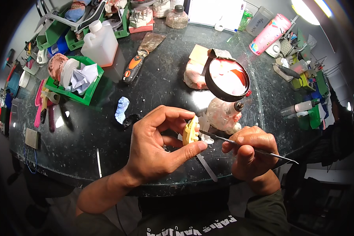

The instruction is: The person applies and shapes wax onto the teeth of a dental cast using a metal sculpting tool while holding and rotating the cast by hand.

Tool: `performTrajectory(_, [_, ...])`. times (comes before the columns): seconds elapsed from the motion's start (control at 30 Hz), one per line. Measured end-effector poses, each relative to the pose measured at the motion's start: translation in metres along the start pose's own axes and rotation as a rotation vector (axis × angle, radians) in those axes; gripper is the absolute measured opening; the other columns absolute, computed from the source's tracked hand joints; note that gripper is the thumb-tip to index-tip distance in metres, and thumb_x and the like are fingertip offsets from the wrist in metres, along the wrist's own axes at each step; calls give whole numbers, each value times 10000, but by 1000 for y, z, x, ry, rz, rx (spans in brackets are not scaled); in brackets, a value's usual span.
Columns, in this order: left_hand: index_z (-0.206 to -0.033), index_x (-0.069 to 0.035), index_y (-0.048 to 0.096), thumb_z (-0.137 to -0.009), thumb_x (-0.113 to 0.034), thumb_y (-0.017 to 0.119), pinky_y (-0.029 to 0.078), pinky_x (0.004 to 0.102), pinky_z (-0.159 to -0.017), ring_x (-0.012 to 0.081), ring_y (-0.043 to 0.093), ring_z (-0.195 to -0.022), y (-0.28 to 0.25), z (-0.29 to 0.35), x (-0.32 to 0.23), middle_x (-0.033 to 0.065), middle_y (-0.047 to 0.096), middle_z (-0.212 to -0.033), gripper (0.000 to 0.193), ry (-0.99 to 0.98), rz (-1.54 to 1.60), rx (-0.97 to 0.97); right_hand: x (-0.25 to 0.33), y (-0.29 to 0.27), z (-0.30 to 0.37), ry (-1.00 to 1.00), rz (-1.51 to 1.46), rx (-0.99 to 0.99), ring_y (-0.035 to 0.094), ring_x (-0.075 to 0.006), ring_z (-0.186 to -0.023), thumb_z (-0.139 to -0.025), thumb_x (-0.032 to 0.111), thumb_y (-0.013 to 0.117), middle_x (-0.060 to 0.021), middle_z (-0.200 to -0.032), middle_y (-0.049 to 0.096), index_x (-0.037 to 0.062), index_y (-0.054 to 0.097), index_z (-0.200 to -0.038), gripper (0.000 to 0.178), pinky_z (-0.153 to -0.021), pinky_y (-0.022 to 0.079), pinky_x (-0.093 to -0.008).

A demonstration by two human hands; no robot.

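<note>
My left hand (155, 147) is closed around a yellow dental model (190, 131), pinching it between thumb and fingers above the table. My right hand (255, 151) grips a thin metal dental carver (281, 157) like a pen. Its left tip reaches the side of the model by a pale tooth; whether it touches I cannot tell. The hooked other end sticks out to the right. Beyond the hands stand a glass burner bottle (221, 113) and a round black-rimmed tin (246, 88) with red and pink contents. Whitish pieces (207, 138) show behind the model.
A flat metal strip (207, 167) lies near the front edge. Left of my hands is a blue putty piece (122, 110). Farther off are an orange-black scraper (134, 67), a green bin (92, 88) with plaster models, a white jug (100, 45) and a pink tumbler (269, 34).
</note>
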State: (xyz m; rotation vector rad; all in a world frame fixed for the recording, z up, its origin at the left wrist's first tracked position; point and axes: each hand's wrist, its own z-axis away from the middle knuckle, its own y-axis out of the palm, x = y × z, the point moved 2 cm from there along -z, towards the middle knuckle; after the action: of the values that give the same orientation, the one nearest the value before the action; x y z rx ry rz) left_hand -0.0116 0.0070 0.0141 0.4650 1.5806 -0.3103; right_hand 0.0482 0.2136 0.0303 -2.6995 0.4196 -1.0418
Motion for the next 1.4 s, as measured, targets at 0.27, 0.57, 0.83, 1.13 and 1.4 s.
performTrajectory(0.27, [-1180, 35, 577, -758, 22, 832, 611, 262, -805, 120, 647, -976, 0, 0, 1, 102, 646, -1052, 494, 6, -2, 1, 0, -1, -1, 3, 2, 11, 724, -215, -688, -951, 119, 671, -121, -810, 679, -43, 540, -995, 213, -602, 599, -309])
performTrajectory(0.57, [-1181, 37, 576, -756, 25, 832, 610, 265, -810, 121, 648, -973, -1, -1, 2, 101, 650, -1045, 496, 15, 4, -2, 0, -1, -1, 9, 1, 7, 724, -216, -691, -950, 126, 673, -123, -810, 680, -39, 539, -993, 217, -607, 601, -309])
performTrajectory(0.83, [-1183, 29, 579, -755, 20, 835, 617, 270, -784, 116, 652, -952, 0, 0, 0, 96, 654, -1025, 499, 13, 19, 12, 2, -1, -1, 24, 19, 9, 725, -209, -683, -956, 150, 669, -119, -801, 683, -27, 539, -992, 222, -595, 594, -299])
performTrajectory(1.13, [-1166, 30, 588, -753, 16, 837, 622, 266, -762, 115, 653, -936, 0, 0, -1, 88, 643, -1012, 482, 27, 23, 12, 3, -2, -1, 29, 14, 17, 725, -208, -673, -958, 164, 667, -111, -793, 682, -20, 542, -999, 226, -578, 585, -288])
performTrajectory(1.4, [-1158, 26, 592, -747, 20, 840, 618, 257, -752, 109, 650, -928, 0, -2, 0, 82, 638, -1008, 480, 26, 45, 8, 2, -1, 0, 47, 8, -1, 717, -200, -655, -955, 173, 673, -111, -774, 682, -13, 548, -987, 226, -576, 583, -283])
